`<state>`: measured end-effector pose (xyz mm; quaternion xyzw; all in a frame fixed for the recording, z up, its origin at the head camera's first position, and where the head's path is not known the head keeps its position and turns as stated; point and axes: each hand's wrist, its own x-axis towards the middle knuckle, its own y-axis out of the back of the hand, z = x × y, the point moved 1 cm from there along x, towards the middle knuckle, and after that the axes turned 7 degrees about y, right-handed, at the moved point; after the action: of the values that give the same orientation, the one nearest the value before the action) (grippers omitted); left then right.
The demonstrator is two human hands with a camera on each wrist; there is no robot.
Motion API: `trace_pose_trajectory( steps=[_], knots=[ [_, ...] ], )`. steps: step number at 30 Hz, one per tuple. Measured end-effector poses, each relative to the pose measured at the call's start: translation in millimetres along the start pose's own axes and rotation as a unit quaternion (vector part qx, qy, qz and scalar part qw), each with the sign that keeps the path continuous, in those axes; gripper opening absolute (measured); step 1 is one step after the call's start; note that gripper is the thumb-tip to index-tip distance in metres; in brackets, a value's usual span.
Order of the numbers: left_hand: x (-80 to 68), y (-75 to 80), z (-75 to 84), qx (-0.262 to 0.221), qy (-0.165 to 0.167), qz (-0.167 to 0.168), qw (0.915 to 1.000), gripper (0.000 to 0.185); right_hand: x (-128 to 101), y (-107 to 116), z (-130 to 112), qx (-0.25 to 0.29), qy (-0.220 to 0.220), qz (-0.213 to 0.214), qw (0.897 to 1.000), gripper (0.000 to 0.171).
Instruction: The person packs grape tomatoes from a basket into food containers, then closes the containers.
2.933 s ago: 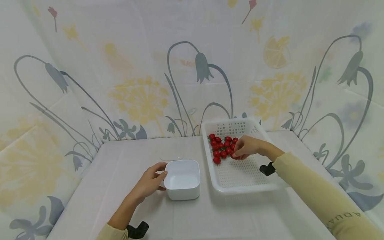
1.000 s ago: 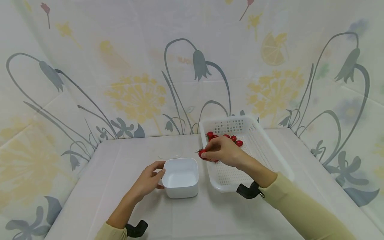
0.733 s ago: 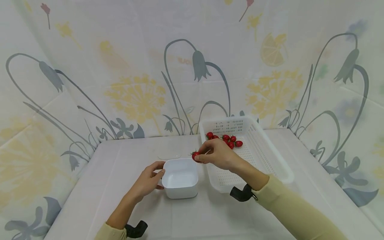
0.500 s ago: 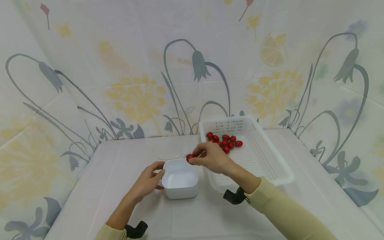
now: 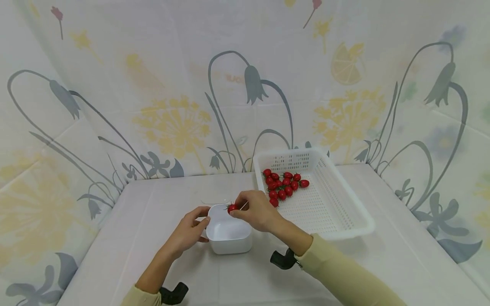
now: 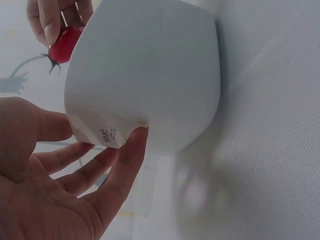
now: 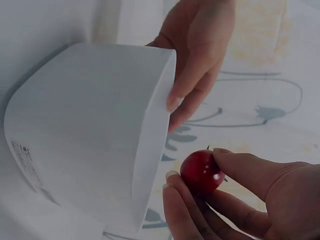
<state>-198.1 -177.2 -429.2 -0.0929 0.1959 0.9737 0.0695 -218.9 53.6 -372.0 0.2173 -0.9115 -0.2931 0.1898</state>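
My right hand pinches a cherry tomato over the far part of a small white square container. In the right wrist view the tomato sits between thumb and fingertips, just outside the container's rim. My left hand grips the container's left side. Its thumb hooks over the rim in the right wrist view, while its fingers press the outer wall in the left wrist view. No tomato shows on the visible part of the container's floor.
A white perforated basket stands to the right, with several cherry tomatoes at its left side. Behind the container lies a clear, flat lid-like piece. A floral cloth hangs behind the white table.
My right hand has picked a tomato from the basket and carried it left, over the container. My left hand has kept its hold on the container.
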Motion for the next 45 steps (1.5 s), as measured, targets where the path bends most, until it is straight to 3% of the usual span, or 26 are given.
trace_pose_trajectory(
  steps=[12,22,31,37,45],
  knots=[
    [1.5,-0.4,-2.0,-0.004,0.001,-0.006,1.0,0.037,10.9,-32.5,-3.8,-0.023,-0.005,-0.009,1.0,0.01],
    [-0.1,-0.6,-0.6,-0.006,-0.002,0.001,1.0,0.035,18.6,-50.6,7.9,-0.043,-0.012,0.004,0.999,0.01],
    [-1.5,2.7,-0.4,-0.004,-0.02,-0.017,0.9996,0.036,24.8,-64.0,11.4,-0.098,-0.037,0.018,0.994,0.016],
    [0.5,3.7,-0.1,-0.012,-0.024,-0.025,0.9993,0.036,29.8,-72.3,15.0,-0.153,-0.04,0.007,0.987,0.016],
    [1.6,2.2,-3.4,-0.016,-0.018,-0.018,0.9995,0.034,32.4,-79.0,20.9,-0.142,-0.074,-0.028,0.987,0.021]
  ],
)
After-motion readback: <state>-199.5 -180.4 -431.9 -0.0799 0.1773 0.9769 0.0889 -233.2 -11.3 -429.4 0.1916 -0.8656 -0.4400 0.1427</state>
